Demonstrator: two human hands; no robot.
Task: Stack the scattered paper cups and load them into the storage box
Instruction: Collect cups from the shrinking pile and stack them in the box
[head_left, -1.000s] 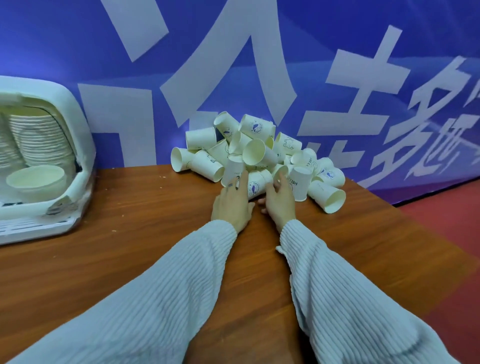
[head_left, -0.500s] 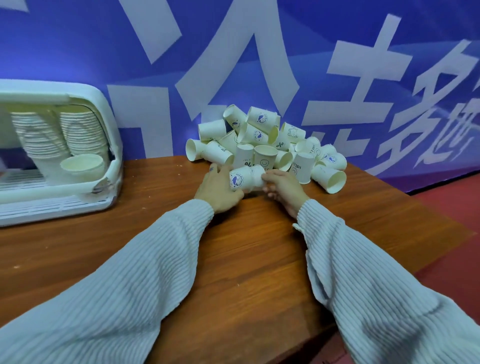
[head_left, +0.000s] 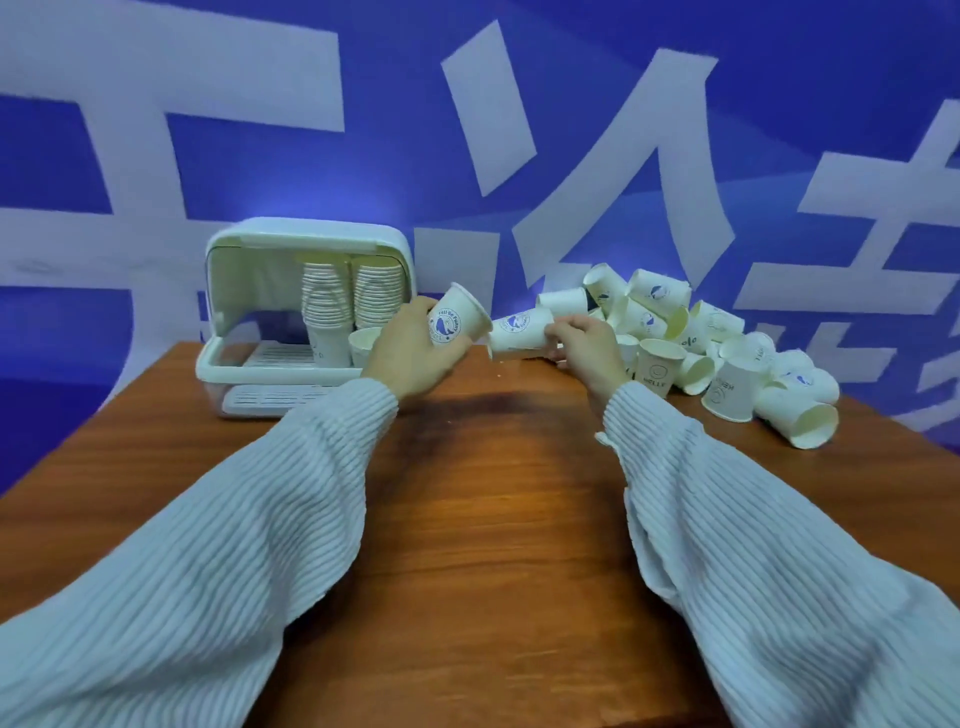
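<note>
White paper made up nearly everything of interest in the head view: the left hand gripped one cup, its fingers curled round the wall, and the right hand pinched a second cup near its base. The two cups lay almost end to end between the hands, apart by a sliver. The left cup was tilted with its mouth up and toward the right hand; the right cup lay nearly level, its rim end toward the left hand. I judged that nesting them turned on this: the long axes were not yet in line, and one cup probably had to be turned before it would slide into the other. The loose pile of cups lay just beyond and outward of the right hand, on the wooden table. The storage box, open and already holding tall stacks, stood just beyond the left hand, the nearer one for loading.
</note>
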